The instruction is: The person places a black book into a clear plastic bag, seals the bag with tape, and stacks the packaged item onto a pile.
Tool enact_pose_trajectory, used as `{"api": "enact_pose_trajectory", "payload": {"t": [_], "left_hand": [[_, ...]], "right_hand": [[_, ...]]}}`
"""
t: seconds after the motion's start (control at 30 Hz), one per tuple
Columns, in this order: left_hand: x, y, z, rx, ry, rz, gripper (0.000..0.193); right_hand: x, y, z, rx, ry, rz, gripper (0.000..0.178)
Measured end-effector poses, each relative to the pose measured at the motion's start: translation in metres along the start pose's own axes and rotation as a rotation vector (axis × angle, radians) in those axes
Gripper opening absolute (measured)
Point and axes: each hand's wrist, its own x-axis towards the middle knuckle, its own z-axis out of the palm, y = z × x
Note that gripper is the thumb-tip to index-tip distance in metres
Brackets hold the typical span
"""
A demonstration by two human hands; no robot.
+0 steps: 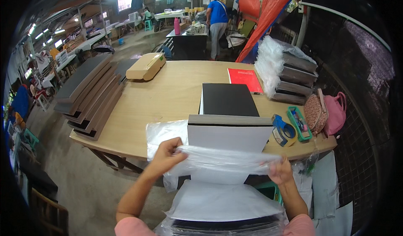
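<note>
A clear plastic bag (228,159) is stretched sideways between my hands, bunched into a band. My left hand (168,155) pinches its left end; my right hand (280,171), slightly blurred, grips the other end. Just beyond the bag, a white panel with a thick grey top edge (226,137) leans at the table's near side. Behind it lies a flat black panel (231,100). More clear plastic (161,137) rests on the table by my left hand. Below my hands is a stack of plastic-wrapped flat pieces (222,202), white on top with dark edges.
Thick dark-topped slabs (90,93) are piled at the table's left, near a tan cardboard piece (146,67). At right are plastic-wrapped black pieces (289,72), a red booklet (245,80), a tape dispenser (283,131), a green tray (299,123) and a pink bag (335,113). A person (217,21) stands beyond.
</note>
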Motion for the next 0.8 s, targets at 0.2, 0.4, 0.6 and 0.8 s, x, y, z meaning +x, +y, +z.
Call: {"api": "enact_pose_trajectory", "payload": {"t": [0.2,0.4,0.6,0.8], "left_hand": [[0.013,0.033,0.038,1.182,0.51,0.489,0.048],[-0.002,0.051,0.004,0.349,0.015,-0.102,0.015],[-0.008,-0.016,-0.005,-0.49,-0.142,-0.789,0.021],[-0.049,-0.151,-0.009,-0.725,-0.139,-0.777,0.01]], "right_hand": [[0.053,-0.004,0.028,-0.909,0.374,-0.496,0.01],[0.03,-0.036,0.021,-0.99,0.149,-0.237,0.007],[0.007,-0.027,-0.007,-0.416,0.229,0.552,0.015],[-0.039,0.026,-0.062,-0.546,0.037,0.499,0.011]]}}
